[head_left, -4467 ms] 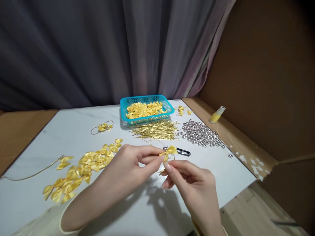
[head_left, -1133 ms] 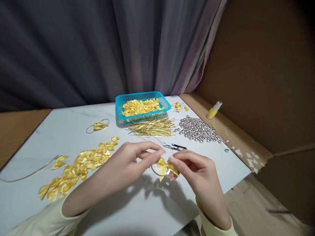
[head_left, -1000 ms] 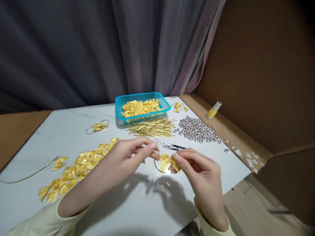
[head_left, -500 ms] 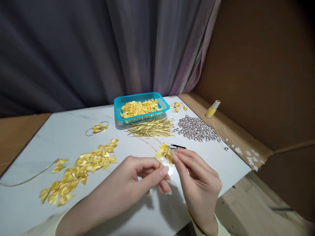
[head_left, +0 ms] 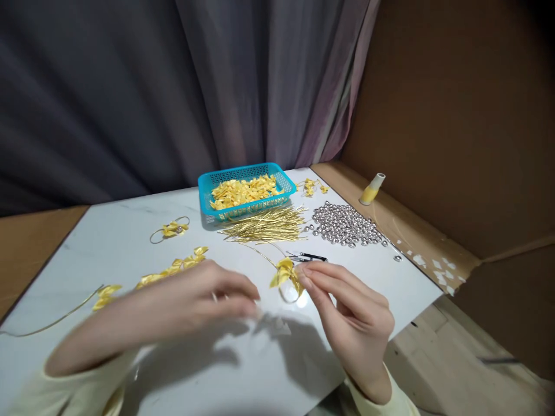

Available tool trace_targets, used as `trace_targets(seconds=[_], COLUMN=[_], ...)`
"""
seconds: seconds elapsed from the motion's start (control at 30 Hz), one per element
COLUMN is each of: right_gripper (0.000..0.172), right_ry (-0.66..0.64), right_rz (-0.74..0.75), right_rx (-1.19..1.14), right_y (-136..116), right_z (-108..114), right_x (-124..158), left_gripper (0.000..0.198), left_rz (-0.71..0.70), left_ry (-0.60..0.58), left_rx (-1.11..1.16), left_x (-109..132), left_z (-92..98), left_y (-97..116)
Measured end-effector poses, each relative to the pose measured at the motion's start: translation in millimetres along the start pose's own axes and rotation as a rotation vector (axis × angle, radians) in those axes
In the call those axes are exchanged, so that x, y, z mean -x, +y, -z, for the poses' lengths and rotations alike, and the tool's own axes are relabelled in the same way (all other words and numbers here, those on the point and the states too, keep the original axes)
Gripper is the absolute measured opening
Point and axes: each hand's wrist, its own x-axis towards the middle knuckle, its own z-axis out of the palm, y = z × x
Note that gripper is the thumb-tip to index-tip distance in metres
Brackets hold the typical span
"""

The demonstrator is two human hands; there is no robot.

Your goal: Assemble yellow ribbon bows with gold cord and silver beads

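Observation:
My right hand (head_left: 347,306) pinches a small yellow ribbon bow (head_left: 284,273) with a thin gold loop hanging under it, just above the white table (head_left: 130,231). My left hand (head_left: 195,297) is blurred by motion and hovers low over the table, left of the bow and apart from it. Its fingers point right and look loosely together; I see nothing in them. Behind the left hand lies a heap of loose yellow bows (head_left: 173,268), partly hidden by it.
A blue basket (head_left: 245,173) of yellow bows stands at the back. In front of it lie gold wire ties (head_left: 264,226), silver beads (head_left: 344,224) and small black snips (head_left: 310,257). A finished bow on a loop (head_left: 171,230), a gold cord (head_left: 47,323) and a yellow thread spool (head_left: 372,189) lie around. Cardboard walls rise on the right.
My left hand let go of the bow and swept down and left over the table. My right hand keeps the bow and has held its place.

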Motion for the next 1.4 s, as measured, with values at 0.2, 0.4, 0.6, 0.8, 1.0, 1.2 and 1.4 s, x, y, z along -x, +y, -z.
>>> trace_targets(seconds=[0.2, 0.4, 0.6, 0.8, 1.0, 1.2, 1.4], right_gripper=[0.026, 0.031, 0.028, 0.029, 0.024, 0.014, 0.014], right_ry=[-0.048, -0.055, -0.037, -0.036, -0.052, 0.035, 0.064], right_rz=[0.07, 0.085, 0.105, 0.121, -0.028, -0.384, -0.431], right_rx=[-0.064, -0.071, -0.064, -0.085, -0.208, -0.571, -0.765], right_y=[0.2, 3.4, 4.6, 5.2, 2.3, 9.3, 5.3], right_z=[1.3, -1.1, -0.9, -1.5, -0.6, 11.2, 28.3], right_x=[-12.4, -10.4, -12.1, -12.1, -12.9, -14.3, -23.9], left_gripper=[0.042, 0.041, 0.031, 0.031, 0.029, 0.031, 0.034], left_rz=[-0.057, -0.083, -0.195, -0.315, -0.378, -0.36, -0.349], left_ry=[-0.008, -0.117, -0.084, 0.019, 0.06, 0.087, 0.104], left_rx=[-0.021, 0.001, -0.186, -0.311, -0.252, -0.255, -0.315], left_x=[-13.8, -17.0, -12.2, -10.1, -11.5, -7.9, -6.3], left_z=[-4.6, -9.2, -14.6, -19.6, -19.7, -18.0, -17.5], left_y=[8.7, 7.4, 2.5, -6.1, -6.4, -8.5, -11.4])
